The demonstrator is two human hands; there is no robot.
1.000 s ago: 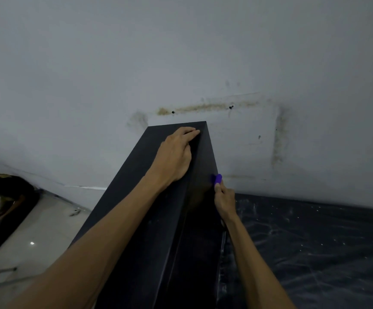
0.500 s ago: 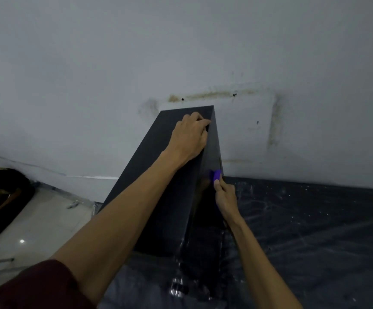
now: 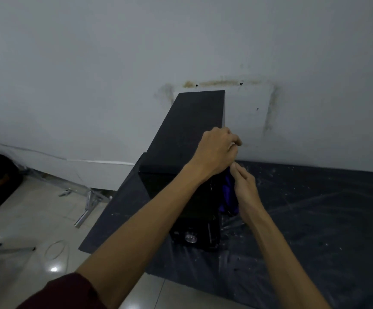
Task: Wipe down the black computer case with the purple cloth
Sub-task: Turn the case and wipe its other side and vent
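The black computer case [image 3: 194, 121] stands upright on the dark floor sheet [image 3: 315, 208], my left hand [image 3: 216, 150] curled over its right edge, likely steadying it, while the purple cloth [image 3: 228, 192] bunches against its side, gripped by my right hand [image 3: 244, 188].

I see my left hand [image 3: 216, 150] has slid from the far end of the black computer case [image 3: 192, 121] back toward its near right edge, meeting my right hand [image 3: 244, 186], below which far more purple cloth [image 3: 227, 197] now shows.
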